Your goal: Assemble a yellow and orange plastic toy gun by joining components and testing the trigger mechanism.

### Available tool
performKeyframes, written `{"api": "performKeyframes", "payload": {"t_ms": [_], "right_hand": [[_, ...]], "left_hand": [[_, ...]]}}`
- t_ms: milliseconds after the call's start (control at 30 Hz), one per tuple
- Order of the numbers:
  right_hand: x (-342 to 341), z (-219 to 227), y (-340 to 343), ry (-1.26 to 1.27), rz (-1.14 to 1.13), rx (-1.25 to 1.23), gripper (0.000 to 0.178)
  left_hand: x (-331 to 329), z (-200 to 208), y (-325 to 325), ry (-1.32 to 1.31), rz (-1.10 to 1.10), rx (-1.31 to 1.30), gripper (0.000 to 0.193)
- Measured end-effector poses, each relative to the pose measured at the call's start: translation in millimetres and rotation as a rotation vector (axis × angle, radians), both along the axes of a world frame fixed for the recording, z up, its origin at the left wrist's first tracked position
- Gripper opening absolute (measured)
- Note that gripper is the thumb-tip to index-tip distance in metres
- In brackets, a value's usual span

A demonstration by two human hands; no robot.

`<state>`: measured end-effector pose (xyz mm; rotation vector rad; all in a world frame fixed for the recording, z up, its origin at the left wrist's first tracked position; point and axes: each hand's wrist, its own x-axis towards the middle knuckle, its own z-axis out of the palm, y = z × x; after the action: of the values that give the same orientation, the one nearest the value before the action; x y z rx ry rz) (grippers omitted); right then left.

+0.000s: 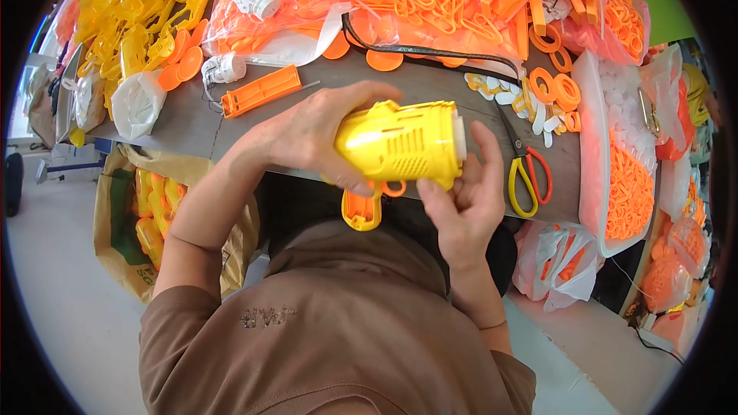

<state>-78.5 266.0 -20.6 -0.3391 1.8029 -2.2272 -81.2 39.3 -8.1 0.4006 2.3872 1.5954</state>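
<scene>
Above the table's near edge, my left hand (311,134) wraps round the rear of a yellow plastic toy gun (400,142), which lies sideways with its barrel to the right. Vent slots mark its side. An orange trigger ring and a handle with an orange inside hang below. My right hand (473,200) closes on the barrel's open end, thumb underneath and fingers at the pale round piece there; its fingertips are partly hidden. Beyond my left wrist lie an orange battery tray (261,91) and a white motor unit (224,69) with wires.
Orange parts (430,0) heap up at the back, yellow shells (142,0) at far left. Scissors (526,177) with red and yellow handles lie at right, beside a white bin (593,184) of orange pieces. A paper bag (115,215) with yellow parts stands on the left.
</scene>
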Motion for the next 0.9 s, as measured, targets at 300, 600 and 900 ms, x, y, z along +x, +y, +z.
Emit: {"api": "performKeyframes", "payload": {"t_ms": [300, 600, 900], "right_hand": [[16, 22, 15, 0.267, 0.349, 0.082, 0.087], [1, 34, 27, 0.413, 0.488, 0.291, 0.087], [-7, 12, 8, 0.738, 0.513, 0.215, 0.064]], "left_hand": [[43, 6, 10, -0.103, -0.035, 0.171, 0.072], [74, -5, 8, 0.043, 0.051, 0.128, 0.074], [79, -8, 5, 0.049, 0.07, 0.212, 0.075]]}}
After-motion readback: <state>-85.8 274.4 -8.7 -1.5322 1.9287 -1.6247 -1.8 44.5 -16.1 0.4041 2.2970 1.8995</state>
